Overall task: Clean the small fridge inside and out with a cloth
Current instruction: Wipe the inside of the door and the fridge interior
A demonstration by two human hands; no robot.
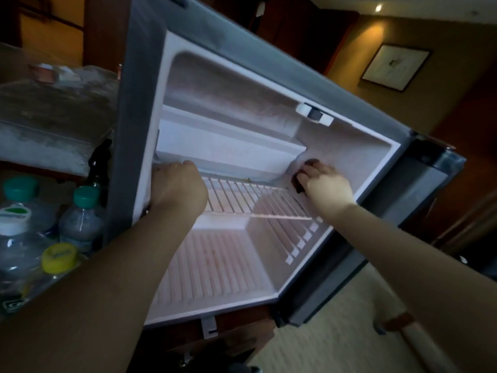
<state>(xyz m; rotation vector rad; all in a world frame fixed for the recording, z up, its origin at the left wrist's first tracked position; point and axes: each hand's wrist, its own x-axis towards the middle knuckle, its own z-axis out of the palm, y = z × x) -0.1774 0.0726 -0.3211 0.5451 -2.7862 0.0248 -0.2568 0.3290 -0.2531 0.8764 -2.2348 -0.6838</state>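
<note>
The small fridge (139, 84) stands open, its white inside lit and holding no food. A wire shelf (242, 197) crosses the middle under a white freezer box (228, 146). My left hand (177, 187) grips the fridge's left front edge at shelf height, fingers curled inward. My right hand (326, 184) is deep inside at the right wall and holds a dark cloth (301, 181) pressed against the wall near the shelf's end. Most of the cloth is hidden under my fingers.
Several plastic water bottles (80, 219) with green and yellow caps stand at the left beside the fridge. The open fridge door (419, 195) hangs at the right. Behind are a bed (45, 125), wooden panels and a framed picture (395, 67). Pale carpet (336, 332) lies below.
</note>
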